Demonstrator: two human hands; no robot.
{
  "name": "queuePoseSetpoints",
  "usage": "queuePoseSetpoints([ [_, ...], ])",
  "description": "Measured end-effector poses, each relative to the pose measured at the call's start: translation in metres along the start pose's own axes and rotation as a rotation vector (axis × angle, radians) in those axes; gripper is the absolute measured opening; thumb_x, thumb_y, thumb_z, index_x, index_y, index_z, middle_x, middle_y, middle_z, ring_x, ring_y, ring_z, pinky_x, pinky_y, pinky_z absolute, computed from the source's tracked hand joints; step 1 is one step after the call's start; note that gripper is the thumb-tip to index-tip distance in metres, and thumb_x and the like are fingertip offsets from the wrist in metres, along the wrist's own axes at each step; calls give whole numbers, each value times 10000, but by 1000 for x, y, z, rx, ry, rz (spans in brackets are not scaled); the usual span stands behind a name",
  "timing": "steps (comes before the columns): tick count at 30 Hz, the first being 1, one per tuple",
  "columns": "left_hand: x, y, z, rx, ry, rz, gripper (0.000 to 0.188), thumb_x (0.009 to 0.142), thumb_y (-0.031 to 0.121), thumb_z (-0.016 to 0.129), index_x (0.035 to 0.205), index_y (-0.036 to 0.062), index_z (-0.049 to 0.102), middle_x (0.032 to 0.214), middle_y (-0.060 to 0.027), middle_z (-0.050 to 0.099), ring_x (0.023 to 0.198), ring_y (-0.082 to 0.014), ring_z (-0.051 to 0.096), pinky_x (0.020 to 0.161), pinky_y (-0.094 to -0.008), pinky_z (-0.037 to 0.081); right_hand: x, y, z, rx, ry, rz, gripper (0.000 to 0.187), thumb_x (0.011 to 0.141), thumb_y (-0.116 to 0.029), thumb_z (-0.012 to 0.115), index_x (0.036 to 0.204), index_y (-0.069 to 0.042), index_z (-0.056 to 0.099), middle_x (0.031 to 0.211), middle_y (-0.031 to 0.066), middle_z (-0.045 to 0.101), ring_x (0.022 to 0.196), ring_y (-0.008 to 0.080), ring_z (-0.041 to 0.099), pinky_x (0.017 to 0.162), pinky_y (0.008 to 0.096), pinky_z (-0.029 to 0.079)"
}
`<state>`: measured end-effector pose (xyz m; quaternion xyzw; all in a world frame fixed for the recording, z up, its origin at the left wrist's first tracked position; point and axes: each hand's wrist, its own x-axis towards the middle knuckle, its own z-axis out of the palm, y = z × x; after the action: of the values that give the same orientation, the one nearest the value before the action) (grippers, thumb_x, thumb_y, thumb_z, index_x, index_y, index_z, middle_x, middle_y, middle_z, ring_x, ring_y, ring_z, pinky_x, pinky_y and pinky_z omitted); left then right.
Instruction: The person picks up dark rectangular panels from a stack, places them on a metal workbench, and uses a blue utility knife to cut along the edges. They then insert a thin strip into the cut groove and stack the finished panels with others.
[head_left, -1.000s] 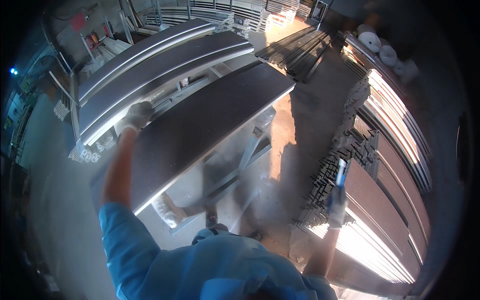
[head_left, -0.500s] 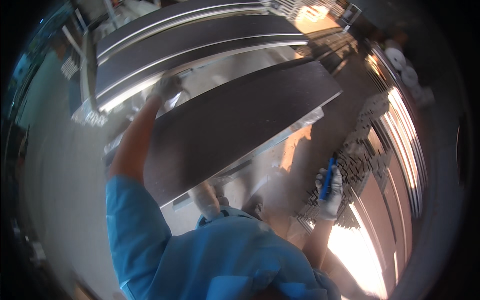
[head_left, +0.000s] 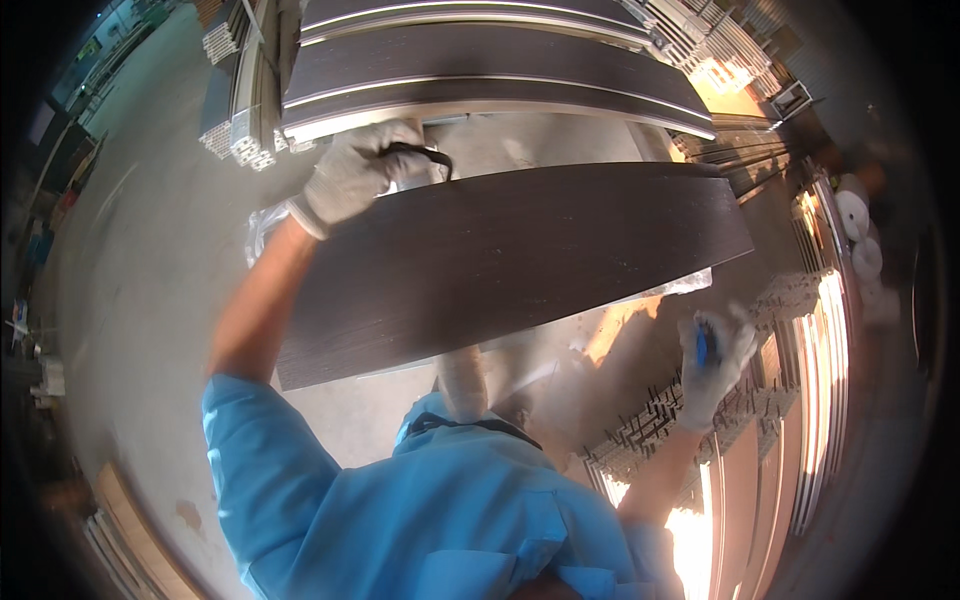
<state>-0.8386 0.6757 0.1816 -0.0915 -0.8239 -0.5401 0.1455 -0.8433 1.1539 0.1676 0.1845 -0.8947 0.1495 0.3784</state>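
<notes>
Left hand (head_left: 360,172), gloved in white: fingers curled closed on a black strip (head_left: 432,154), curved, one end projecting past the fingers toward the panel. We find the panel (head_left: 530,250), dark and long, directly under and nearer the body than this grip; the hand sits at its far edge, left of the middle, forearm crossing above the panel's left end. We cannot tell whether the strip's tip touches the panel.

Right hand (head_left: 714,368), also gloved, blurred: we make out a blue tool (head_left: 703,345) held in the palm, fingers loosely bent about it; how firm the hold, we cannot tell. It hangs off the panel's right end, on the near side, well apart from it.

Beyond the left hand we note more panels (head_left: 500,58), lying side by side. Plastic wrap (head_left: 260,235) shows by the panel's left end. White rolls (head_left: 858,235) far right.
</notes>
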Motion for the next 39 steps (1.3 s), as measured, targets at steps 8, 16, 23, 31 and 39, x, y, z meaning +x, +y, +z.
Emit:
queuePoseSetpoints([
  [8,-44,50,27,105,48,284,205,800,-10,758,987,18,678,843,-69,673,743,-160,652,661,-278,512,106,-178,74,862,-774,-325,560,788,-394,786,1204,-55,623,1002,197,693,897,343,686,808,422,531],
  [16,-168,30,19,995,36,-48,657,919,432,601,1424,40,448,1448,-250,428,1348,-419,394,1095,-514,325,171,-104,71,107,-551,-515,373,830,-381,718,1107,-139,654,896,127,703,871,321,681,760,454,527],
  [23,-145,18,64,1192,-243,-219,973,876,796,320,1474,32,390,1522,-294,310,1417,-533,221,1159,-614,163,256,-14,22,-246,-383,-496,367,826,-313,711,1168,-196,651,834,92,703,815,305,687,699,429,532],
  [31,52,21,255,1129,-290,179,912,863,764,415,1487,101,381,1493,-331,328,1392,-543,270,1137,-652,166,303,63,1,-95,-308,-734,82,801,-81,602,873,-60,634,734,155,656,737,350,668,678,460,516],
  [39,294,75,553,979,-479,125,913,835,798,432,1452,125,470,1455,-202,462,1423,-376,322,1135,-522,248,338,160,0,-174,-174,-746,96,845,-69,567,820,-33,651,743,155,677,749,313,699,684,426,554],
])
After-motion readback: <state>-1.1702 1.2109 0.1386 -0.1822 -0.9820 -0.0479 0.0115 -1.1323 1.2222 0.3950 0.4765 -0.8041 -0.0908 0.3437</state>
